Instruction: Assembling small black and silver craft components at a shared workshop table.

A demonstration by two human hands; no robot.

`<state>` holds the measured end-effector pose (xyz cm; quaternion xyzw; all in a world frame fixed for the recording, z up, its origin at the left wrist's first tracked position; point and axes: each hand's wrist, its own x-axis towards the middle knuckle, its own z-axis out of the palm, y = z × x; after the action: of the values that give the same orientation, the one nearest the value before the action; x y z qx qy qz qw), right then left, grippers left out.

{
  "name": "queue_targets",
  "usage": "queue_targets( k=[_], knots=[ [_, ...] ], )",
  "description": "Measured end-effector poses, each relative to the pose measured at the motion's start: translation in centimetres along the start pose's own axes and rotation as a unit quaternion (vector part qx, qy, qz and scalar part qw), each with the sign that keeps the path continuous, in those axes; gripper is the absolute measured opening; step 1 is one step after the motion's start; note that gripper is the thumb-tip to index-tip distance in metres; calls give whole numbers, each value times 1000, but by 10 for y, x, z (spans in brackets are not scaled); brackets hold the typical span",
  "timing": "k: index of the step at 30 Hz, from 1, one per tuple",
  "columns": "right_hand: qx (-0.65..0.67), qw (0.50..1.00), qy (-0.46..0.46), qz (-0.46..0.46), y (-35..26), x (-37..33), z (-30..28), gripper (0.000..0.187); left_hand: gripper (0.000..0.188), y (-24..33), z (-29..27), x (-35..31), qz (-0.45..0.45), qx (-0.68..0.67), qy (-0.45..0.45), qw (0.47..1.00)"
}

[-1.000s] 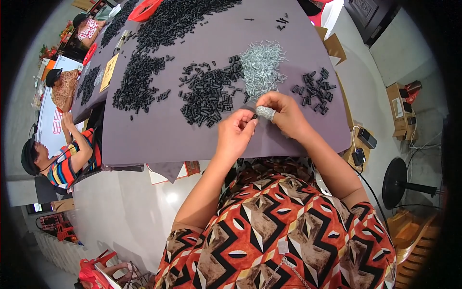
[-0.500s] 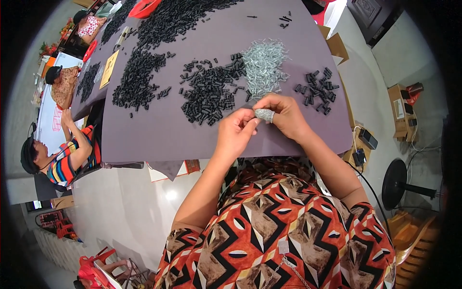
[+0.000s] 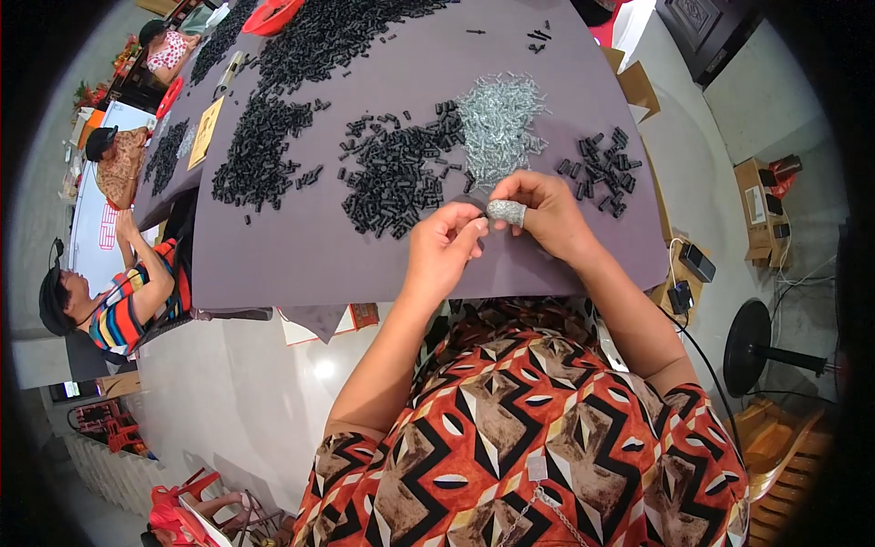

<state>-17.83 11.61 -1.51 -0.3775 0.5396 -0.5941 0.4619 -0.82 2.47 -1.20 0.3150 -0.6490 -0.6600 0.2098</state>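
My left hand (image 3: 445, 251) is closed in a pinch over the near part of the table, with the dark end of a small black piece (image 3: 483, 216) showing at its fingertips. Right beside it, my right hand (image 3: 547, 214) has its fingers bent in against the thumb, which wears a grey speckled finger cover (image 3: 507, 212). Whatever lies between the right fingertips is hidden. Just beyond my hands lies a heap of small clear-silver pieces (image 3: 501, 128). A pile of short black tubes (image 3: 394, 178) adjoins it on the left; a smaller group of black tubes (image 3: 603, 171) lies to the right.
More black pieces spread over the purple-grey tablecloth (image 3: 301, 260), with another heap (image 3: 260, 150) at left and a red basin (image 3: 272, 15) at the far side. Several people sit along the left side, the nearest in a striped shirt (image 3: 137, 301). Cardboard boxes (image 3: 638, 91) stand at right.
My hands have drawn slightly apart at the fingertips. The right hand has shifted a little to the right, and the left fingertips have dipped slightly.
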Motion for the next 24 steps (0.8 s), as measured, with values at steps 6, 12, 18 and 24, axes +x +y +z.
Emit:
queue_targets(
  k=[6, 12, 18, 24],
  knots=[
    [52, 998, -25, 27, 5, 1, 1, 30, 13, -6, -5, 1, -3, -25, -14, 1000],
    [38, 998, -41, -18, 7, -1, 0, 34, 12, 0, -4, 0, -10, -15, -17, 1000],
    [-135, 978, -38, -153, 6, 1, 2, 33, 11, -2, -15, 6, -29, -45, -72, 996],
    [-286, 923, -70, -247, -16, 7, 7, 27, 12, 2, -32, 16, -81, -165, -119, 976]
  ],
)
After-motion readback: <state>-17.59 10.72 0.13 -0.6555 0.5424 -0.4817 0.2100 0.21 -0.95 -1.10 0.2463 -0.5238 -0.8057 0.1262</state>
